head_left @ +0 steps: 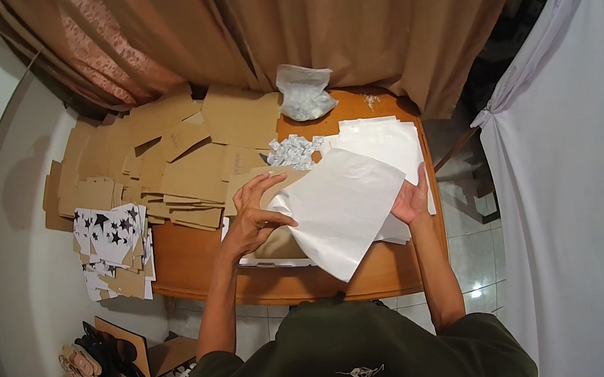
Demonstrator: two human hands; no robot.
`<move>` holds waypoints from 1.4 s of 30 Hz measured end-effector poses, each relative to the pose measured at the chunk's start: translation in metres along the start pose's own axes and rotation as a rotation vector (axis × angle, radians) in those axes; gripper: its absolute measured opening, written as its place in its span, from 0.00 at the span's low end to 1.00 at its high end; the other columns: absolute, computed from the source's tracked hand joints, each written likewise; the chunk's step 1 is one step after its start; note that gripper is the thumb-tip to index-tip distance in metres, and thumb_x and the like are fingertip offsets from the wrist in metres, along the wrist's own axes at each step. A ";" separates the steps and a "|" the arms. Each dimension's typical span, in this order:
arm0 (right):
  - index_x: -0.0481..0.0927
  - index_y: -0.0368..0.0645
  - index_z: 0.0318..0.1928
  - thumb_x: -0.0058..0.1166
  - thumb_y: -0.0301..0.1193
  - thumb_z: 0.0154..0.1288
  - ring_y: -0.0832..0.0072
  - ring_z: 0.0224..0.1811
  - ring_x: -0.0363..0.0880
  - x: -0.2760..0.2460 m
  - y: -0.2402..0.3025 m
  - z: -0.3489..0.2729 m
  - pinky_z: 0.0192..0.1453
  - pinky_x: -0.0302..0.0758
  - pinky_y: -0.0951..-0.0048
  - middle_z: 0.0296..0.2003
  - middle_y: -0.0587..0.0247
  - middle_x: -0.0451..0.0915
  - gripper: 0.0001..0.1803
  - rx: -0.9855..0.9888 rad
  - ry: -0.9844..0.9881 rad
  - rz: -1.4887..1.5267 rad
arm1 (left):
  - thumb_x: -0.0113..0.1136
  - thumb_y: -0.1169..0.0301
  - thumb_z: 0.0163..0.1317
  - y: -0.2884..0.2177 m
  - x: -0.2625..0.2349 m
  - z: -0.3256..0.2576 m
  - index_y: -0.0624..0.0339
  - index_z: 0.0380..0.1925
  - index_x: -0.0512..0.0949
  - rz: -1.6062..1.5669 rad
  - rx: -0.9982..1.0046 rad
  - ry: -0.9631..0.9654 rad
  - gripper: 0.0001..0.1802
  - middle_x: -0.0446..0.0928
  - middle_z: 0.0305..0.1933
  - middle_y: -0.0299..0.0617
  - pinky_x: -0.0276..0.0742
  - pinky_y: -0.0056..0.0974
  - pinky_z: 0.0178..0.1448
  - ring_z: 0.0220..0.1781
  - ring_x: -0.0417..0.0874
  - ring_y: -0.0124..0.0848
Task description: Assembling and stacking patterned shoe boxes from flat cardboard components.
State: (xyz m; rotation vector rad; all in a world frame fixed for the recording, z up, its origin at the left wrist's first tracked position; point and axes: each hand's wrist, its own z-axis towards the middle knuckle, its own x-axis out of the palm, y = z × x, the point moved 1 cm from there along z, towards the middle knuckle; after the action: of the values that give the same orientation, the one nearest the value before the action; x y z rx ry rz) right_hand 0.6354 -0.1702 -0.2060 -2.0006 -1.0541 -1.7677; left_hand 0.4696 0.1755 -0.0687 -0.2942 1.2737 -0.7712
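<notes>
Head view: left hand (251, 225) pinches the paper (349, 208)'s left edge; right hand (411, 204) meets its right, grip unclear. Between them it curls, one corner pointing below both, long axis indistinct.

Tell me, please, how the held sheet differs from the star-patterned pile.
The sheet is plain white; the pile mixes black-starred white with brown. The sheet curves, pinched in the left hand; the pile lies untouched, many pieces together. Both show white.

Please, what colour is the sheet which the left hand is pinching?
The sheet in the left hand is white, best seen in the head view.
</notes>
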 end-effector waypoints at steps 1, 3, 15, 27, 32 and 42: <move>0.65 0.36 0.73 0.52 0.57 0.74 0.60 0.67 0.76 0.005 -0.006 0.004 0.74 0.70 0.57 0.68 0.49 0.73 0.42 -0.002 -0.007 -0.019 | 0.74 0.72 0.51 0.009 -0.006 -0.007 0.31 0.35 0.92 -0.005 0.004 0.017 0.15 0.66 0.77 0.34 0.45 0.53 0.80 0.81 0.56 0.45; 0.67 0.35 0.71 0.52 0.48 0.76 0.61 0.65 0.78 -0.015 -0.018 0.018 0.72 0.73 0.58 0.65 0.50 0.76 0.35 -0.069 -0.075 -0.228 | 0.74 0.74 0.52 0.024 -0.021 -0.017 0.31 0.34 0.92 -0.004 -0.022 0.028 0.15 0.65 0.77 0.34 0.44 0.53 0.80 0.81 0.56 0.45; 0.73 0.42 0.54 0.60 0.26 0.72 0.75 0.34 0.85 0.006 -0.158 0.018 0.28 0.78 0.77 0.39 0.62 0.84 0.14 -0.220 -0.427 -0.450 | 0.46 0.35 0.73 0.185 0.002 -0.133 0.51 0.77 0.53 -1.113 -0.979 -0.293 0.44 0.73 0.65 0.56 0.86 0.43 0.48 0.52 0.85 0.40; 0.77 0.39 0.49 0.61 0.25 0.71 0.79 0.38 0.82 -0.030 -0.213 -0.021 0.41 0.80 0.75 0.38 0.64 0.84 0.10 -0.275 -0.584 -0.907 | 0.65 0.39 0.64 0.195 -0.004 -0.143 0.56 0.67 0.65 -1.092 -1.112 -0.171 0.43 0.81 0.54 0.47 0.86 0.38 0.38 0.39 0.84 0.33; 0.79 0.40 0.47 0.63 0.26 0.70 0.84 0.33 0.78 -0.033 -0.211 -0.022 0.33 0.74 0.79 0.34 0.71 0.82 0.09 -0.283 -0.650 -1.002 | 0.71 0.74 0.61 0.200 0.015 -0.141 0.59 0.62 0.69 -0.749 -0.974 -0.232 0.30 0.83 0.40 0.45 0.80 0.34 0.39 0.36 0.82 0.28; 0.79 0.39 0.45 0.67 0.29 0.66 0.88 0.28 0.67 -0.034 -0.202 -0.030 0.29 0.65 0.80 0.27 0.77 0.72 0.12 -0.178 -0.720 -1.064 | 0.68 0.79 0.60 0.212 0.006 -0.170 0.60 0.64 0.69 -0.729 -0.925 -0.273 0.32 0.83 0.39 0.45 0.80 0.36 0.41 0.38 0.83 0.28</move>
State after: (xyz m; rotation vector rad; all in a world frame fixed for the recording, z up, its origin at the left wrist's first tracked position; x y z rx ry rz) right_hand 0.4787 -0.0595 -0.2839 -2.4696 -2.6413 -1.4826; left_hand 0.3873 0.3603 -0.2504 -1.6199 1.1848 -0.6501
